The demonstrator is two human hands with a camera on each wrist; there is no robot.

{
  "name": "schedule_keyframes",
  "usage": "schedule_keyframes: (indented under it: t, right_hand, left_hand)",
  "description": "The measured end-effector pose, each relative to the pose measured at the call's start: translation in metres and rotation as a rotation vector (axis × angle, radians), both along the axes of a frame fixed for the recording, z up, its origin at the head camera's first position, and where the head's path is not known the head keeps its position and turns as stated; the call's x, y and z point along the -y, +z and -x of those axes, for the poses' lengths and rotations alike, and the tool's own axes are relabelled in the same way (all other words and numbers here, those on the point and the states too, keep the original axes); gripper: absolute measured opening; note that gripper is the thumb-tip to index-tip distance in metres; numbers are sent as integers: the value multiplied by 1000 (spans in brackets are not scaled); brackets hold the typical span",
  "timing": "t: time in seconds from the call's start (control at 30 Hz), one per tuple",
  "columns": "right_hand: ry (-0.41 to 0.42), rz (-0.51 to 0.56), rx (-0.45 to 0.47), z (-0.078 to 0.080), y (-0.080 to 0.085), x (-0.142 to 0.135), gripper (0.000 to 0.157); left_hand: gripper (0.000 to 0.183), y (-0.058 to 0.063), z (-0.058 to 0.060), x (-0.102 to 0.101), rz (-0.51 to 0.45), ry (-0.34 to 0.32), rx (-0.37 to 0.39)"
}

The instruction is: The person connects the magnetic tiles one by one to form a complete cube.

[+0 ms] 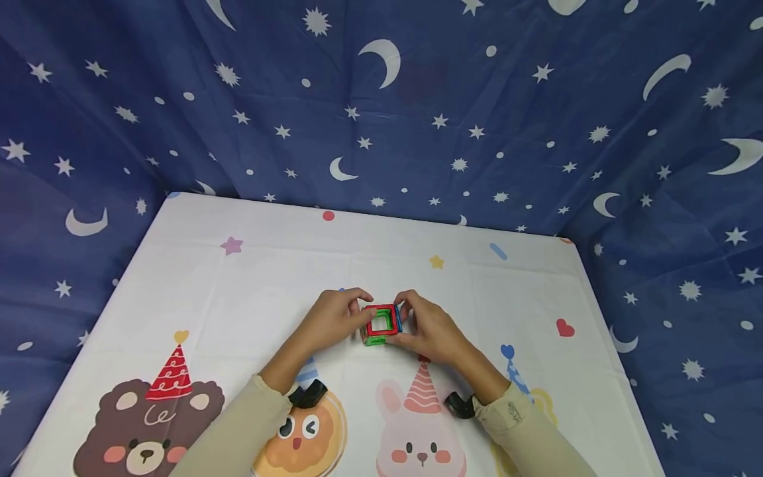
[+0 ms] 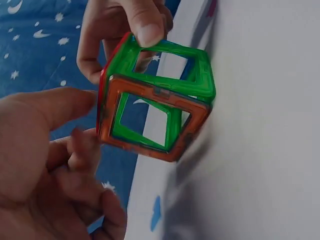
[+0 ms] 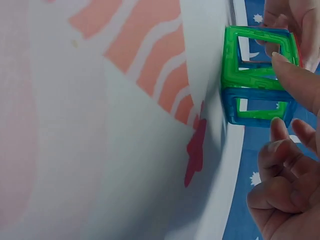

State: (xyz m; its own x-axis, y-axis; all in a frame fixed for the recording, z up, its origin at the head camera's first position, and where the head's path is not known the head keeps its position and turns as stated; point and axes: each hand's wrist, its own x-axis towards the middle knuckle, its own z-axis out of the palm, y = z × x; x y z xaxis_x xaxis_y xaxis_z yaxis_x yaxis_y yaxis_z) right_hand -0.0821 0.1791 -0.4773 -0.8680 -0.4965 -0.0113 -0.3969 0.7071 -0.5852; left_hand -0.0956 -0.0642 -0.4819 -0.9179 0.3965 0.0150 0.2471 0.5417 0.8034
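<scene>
A small cube of see-through magnetic tiles stands on the cloth, with a red tile (image 1: 394, 320) on top. My left hand (image 1: 334, 319) is at its left side, the thumb reaching the red tile's edge and the other fingers loosely bent. From the right, my right hand (image 1: 430, 329) grips the cube, its thumb over the green tile (image 3: 231, 60) nearest me. A blue tile (image 3: 260, 93) forms the right side, by that hand's fingertips. In the left wrist view, an orange tile (image 2: 150, 90) makes up the left side. The cube's underside is hidden.
A white cloth (image 1: 286, 265) printed with party animals, stars and hearts covers the table. Dark blue curtains (image 1: 417, 172) with moons and stars hang behind it and along both sides. Black wrist-camera mounts (image 1: 308, 395) sit at both cuffs.
</scene>
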Motion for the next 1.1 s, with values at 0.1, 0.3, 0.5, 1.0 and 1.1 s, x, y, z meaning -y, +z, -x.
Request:
schedule_keyframes:
  t: [0.1, 0.3, 0.5, 1.0, 1.1]
  right_hand:
    - [-18, 11, 2, -2, 0, -2, 62]
    - [-102, 73, 129, -4, -3, -1, 45]
    - [-152, 184, 345, -6, -7, -3, 23]
    - [-98, 228, 222, -7, -21, 1, 26]
    - [-67, 194, 184, -8, -24, 2, 26]
  left_hand:
    - [26, 6, 1, -10, 85, 24, -81]
    - [12, 20, 3, -21, 216, 54, -122]
    - [5, 24, 3, -24, 274, 48, -139]
    - [7, 30, 1, -28, 380, -12, -279]
    - [7, 29, 0, -29, 395, -11, -287]
